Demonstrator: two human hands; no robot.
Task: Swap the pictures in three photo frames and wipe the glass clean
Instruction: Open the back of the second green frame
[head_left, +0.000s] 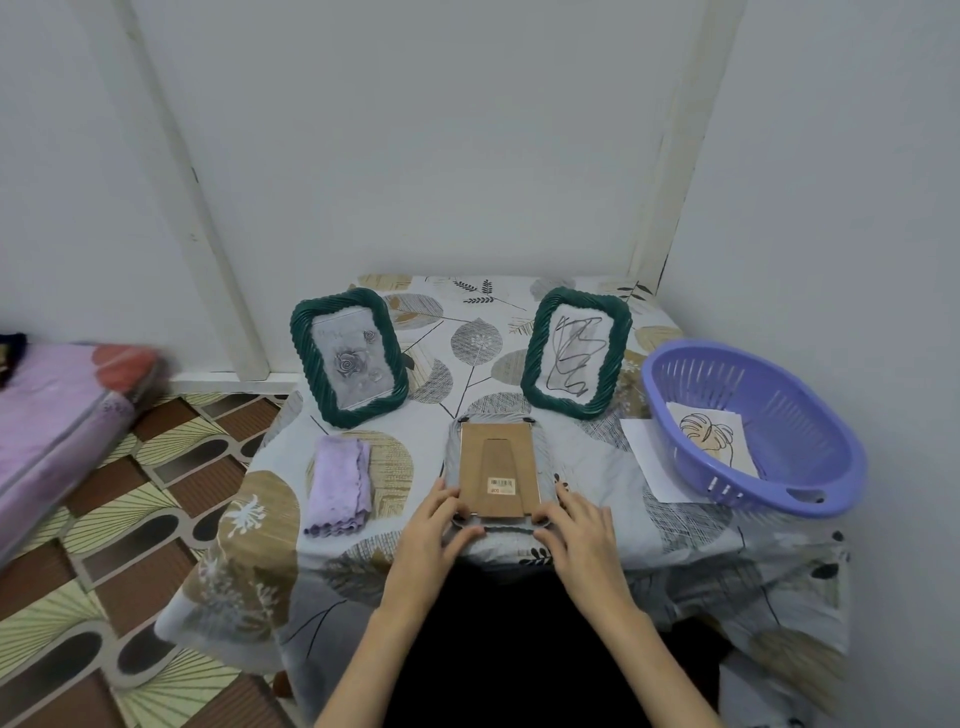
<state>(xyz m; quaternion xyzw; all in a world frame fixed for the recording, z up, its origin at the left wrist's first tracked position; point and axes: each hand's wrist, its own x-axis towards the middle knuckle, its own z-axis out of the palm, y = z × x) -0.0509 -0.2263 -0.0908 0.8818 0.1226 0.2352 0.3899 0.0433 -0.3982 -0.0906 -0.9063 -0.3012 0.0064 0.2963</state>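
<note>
A green twisted-rim frame (349, 358) with a grey rose picture stands at the back left of the table. A matching frame (575, 352) with a black scribble drawing stands at the back right. Between them, nearer to me, a third frame (497, 475) lies face down, its brown cardboard back and stand showing. My left hand (435, 525) rests with its fingers on that frame's near left corner, thumb along the near edge. My right hand (579, 525) rests on the near right corner, thumb on the backing's corner. A folded lilac cloth (340, 483) lies to the left.
A purple plastic basket (810, 467) at the table's right holds a leaf line drawing (714, 436). A white sheet (649, 462) lies partly under the basket. The patterned tablecloth (613, 478) covers a small table in a wall corner. A pink mattress (57, 415) lies on the floor at left.
</note>
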